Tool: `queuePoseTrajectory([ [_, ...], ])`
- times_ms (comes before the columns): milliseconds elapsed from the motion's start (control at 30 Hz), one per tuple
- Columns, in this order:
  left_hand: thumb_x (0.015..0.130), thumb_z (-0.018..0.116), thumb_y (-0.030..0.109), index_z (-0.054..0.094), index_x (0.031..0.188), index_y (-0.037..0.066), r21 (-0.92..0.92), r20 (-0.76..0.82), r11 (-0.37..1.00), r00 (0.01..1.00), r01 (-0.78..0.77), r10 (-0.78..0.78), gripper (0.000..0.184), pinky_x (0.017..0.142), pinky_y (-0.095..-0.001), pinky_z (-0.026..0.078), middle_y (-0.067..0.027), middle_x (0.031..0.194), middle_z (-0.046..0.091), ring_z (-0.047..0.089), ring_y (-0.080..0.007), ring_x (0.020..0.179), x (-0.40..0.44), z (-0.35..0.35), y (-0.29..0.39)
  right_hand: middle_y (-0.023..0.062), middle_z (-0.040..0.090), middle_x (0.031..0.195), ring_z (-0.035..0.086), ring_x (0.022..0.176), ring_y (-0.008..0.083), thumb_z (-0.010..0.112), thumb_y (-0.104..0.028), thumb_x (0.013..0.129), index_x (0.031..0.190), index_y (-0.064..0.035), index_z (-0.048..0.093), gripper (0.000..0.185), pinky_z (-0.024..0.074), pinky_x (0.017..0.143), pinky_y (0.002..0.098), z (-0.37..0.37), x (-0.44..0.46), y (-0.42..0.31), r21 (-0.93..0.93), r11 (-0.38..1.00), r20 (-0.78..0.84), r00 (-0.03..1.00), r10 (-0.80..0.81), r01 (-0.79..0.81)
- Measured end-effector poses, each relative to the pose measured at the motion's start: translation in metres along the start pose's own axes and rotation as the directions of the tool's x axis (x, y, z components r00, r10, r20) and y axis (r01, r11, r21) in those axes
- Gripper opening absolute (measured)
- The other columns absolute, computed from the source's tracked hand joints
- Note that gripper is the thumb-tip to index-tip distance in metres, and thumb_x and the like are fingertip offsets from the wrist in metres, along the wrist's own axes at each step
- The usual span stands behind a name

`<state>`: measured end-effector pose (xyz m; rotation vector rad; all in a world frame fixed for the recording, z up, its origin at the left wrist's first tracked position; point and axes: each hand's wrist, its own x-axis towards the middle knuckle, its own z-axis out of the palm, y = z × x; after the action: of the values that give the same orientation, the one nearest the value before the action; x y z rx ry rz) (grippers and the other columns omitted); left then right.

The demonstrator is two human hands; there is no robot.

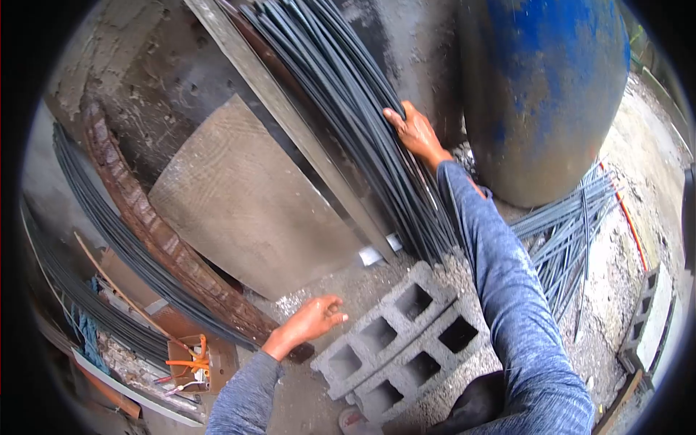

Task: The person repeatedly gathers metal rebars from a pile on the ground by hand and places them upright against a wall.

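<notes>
A thick bundle of long dark metal rods (355,109) leans at the upper middle, its lower ends on the gravelly ground. My right hand (417,133) lies against the right side of this bundle, thumb over the rods; the rest of its fingers are partly hidden, and I cannot make out whether it grips. Lower down, my left hand (313,319) hangs in the air with fingers bent and apart, touching nothing. It is near two grey hollow concrete blocks (395,341) and below a flat board (246,196).
A blue, dirt-covered barrel (544,94) stands at the upper right, with short rods (569,232) scattered below it. Another block (645,319) is at the far right. At left are a rusty beam (145,210), more rods (109,225) and a cardboard box (223,362).
</notes>
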<state>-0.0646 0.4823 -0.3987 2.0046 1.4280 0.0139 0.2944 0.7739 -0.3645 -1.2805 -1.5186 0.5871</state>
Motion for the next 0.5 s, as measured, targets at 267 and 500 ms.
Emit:
queuePoseTrajectory([
  [267,0.092,0.078,0.028,0.066,0.119,-0.002,0.009,0.013,0.999,0.999,-0.034,0.034,0.042,0.084,-0.0389,0.055,-0.0164,0.103,0.073,0.070,-0.0253,0.099,-0.003,0.008,0.019,0.0185,0.063,0.137,0.057,0.127,0.0267,0.027,-0.084,0.096,0.138,-0.0002,0.061,0.099,0.0392,0.112,0.0397,-0.025,-0.047,0.084,0.225,0.945,0.168,0.965,0.203,-0.238],
  [500,0.091,0.078,0.020,0.066,0.120,-0.003,-0.024,0.028,0.999,0.999,-0.030,0.031,0.039,0.080,-0.0374,0.054,-0.0146,0.102,0.072,0.068,-0.0221,0.095,-0.010,0.010,0.037,0.0117,0.070,0.100,0.067,0.086,0.0199,0.059,-0.067,0.096,0.113,0.0018,0.067,0.071,0.0539,0.078,0.0359,-0.120,-0.190,0.126,0.187,0.826,0.167,0.845,0.507,-0.532],
])
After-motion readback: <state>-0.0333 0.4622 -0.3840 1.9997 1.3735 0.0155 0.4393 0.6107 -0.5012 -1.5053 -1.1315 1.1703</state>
